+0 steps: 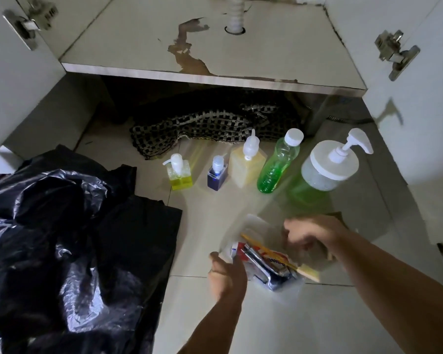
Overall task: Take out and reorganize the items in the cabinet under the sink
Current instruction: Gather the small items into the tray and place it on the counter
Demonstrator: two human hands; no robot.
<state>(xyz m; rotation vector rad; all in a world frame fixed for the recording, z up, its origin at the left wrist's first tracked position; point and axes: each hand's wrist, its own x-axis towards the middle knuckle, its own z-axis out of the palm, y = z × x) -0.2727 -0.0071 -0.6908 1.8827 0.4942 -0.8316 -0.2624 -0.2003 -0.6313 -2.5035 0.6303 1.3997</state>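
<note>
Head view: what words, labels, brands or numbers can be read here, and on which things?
Red-and-white packet in the clear bag: white lettering, partly hidden and blurred, not readable.
Small blue bottle: no label legible.
Other bottles, black bags, cabinet shelf: no text visible.

- A single wide-angle camera, worn on the person's head, looked forward and steeply down at the tiled floor (241, 315) in front of the open cabinet (215, 72).
- Both forearms entered from the bottom edge, the hands close beneath the lens.
- The cabinet's base shelf and two door hinges filled the top, farther off.
- Straight edges bowed outward near the frame's borders.
- There was no second view.
</note>
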